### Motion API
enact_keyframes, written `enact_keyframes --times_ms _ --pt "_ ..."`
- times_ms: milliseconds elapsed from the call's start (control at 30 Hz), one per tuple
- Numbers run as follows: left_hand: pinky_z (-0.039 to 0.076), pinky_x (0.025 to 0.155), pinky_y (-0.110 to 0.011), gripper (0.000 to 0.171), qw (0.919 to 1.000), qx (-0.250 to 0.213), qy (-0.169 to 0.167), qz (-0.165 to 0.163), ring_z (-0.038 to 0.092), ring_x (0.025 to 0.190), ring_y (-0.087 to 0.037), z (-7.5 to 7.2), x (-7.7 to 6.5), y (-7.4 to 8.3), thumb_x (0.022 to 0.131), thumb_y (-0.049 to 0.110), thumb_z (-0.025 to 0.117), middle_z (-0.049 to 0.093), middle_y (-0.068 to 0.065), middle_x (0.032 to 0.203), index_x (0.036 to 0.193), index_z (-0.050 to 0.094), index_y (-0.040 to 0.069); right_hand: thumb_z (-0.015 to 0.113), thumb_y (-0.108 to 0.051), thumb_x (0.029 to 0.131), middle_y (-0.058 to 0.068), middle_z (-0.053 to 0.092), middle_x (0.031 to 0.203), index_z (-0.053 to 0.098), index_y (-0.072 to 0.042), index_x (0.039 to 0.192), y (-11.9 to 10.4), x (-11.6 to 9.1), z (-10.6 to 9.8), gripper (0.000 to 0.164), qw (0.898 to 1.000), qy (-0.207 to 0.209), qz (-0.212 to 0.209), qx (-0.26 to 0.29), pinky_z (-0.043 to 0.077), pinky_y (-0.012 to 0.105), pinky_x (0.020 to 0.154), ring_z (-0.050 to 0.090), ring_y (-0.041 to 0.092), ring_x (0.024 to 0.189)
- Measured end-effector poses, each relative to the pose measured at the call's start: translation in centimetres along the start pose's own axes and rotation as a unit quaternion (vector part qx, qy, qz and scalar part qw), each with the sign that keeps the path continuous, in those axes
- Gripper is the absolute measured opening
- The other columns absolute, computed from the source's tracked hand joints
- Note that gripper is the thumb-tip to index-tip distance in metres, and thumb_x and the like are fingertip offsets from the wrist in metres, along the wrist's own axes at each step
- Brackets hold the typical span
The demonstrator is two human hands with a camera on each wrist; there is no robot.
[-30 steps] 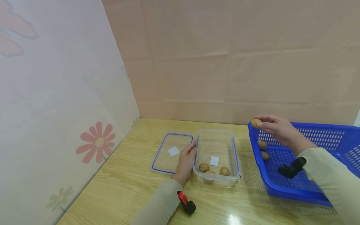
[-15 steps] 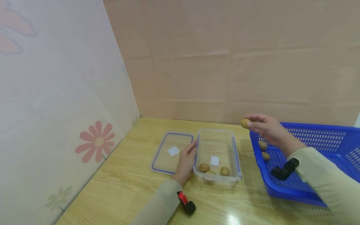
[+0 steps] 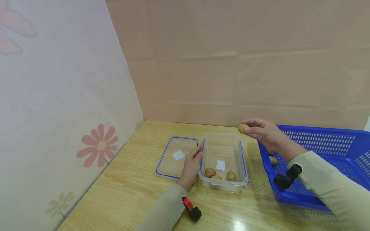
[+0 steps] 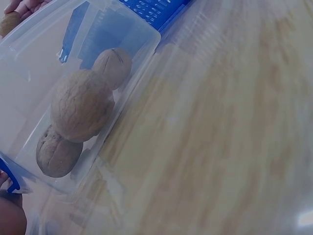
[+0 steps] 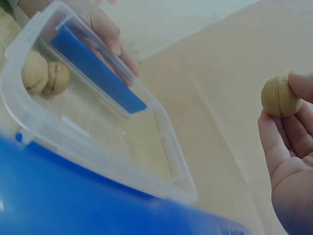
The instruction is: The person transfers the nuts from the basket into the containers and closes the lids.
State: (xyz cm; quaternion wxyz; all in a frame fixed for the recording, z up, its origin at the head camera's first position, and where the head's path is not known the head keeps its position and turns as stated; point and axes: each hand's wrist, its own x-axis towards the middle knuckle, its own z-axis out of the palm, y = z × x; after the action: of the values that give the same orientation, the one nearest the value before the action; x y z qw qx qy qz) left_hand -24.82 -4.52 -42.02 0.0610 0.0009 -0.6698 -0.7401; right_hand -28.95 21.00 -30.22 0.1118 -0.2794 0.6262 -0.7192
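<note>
Walnut (image 3: 216,177) at near end of clear plastic container (image 3: 244,163) partly hidden by front rim; left walnut (image 3: 210,172) and right walnut (image 3: 231,175) to either side, in fuller view. Two more walnuts (image 3: 273,160) in blue basket (image 3: 297,196), rear one largely obscured behind right grip (image 3: 266,133); basket cut off at right edge of head view. Held walnut (image 3: 242,129) pinched between thumb and fingertips of right grip, raised near container's far right corner; height above rim hard to judge. Left grip (image 3: 190,164) with fingers extended against container's left wall. Lid (image 3: 174,163) flat on tabletop (image 3: 121,189) just left of container, partly hidden behind left grip. Narrow strip of tabletop between container and basket; broader stretch left of lid, bounded by flower-patterned wall (image 3: 69,89).
</note>
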Motion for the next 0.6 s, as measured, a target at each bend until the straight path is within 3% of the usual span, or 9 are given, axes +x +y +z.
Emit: enact_keyframes --times_ms 433,600 --pt "0.039 0.104 -0.038 0.038 1.0 -0.004 0.002 0.004 0.046 0.125 -0.027 0.0 -0.1 -0.1 0.093 0.009 0.046 0.051 -0.011 0.135 0.131 0.052 0.007 0.052 0.0 0.091 -0.005 0.065 0.104 0.067 -0.016 0.104 0.7 0.3 2.1 0.026 0.999 -0.013 0.035 -0.01 0.049 0.018 0.088 0.062 0.008 0.096" --pt "0.041 0.103 -0.038 0.038 0.9999 -0.009 0.001 0.006 0.046 0.124 -0.029 0.0 -0.1 0.0 0.093 0.009 0.046 0.051 -0.012 0.134 0.131 0.052 0.006 0.055 -0.004 0.09 -0.008 0.065 0.103 0.067 -0.02 0.102 1.2 0.5 3.2 0.023 0.997 -0.007 0.07 -0.03 0.049 0.017 0.088 0.062 0.006 0.097"
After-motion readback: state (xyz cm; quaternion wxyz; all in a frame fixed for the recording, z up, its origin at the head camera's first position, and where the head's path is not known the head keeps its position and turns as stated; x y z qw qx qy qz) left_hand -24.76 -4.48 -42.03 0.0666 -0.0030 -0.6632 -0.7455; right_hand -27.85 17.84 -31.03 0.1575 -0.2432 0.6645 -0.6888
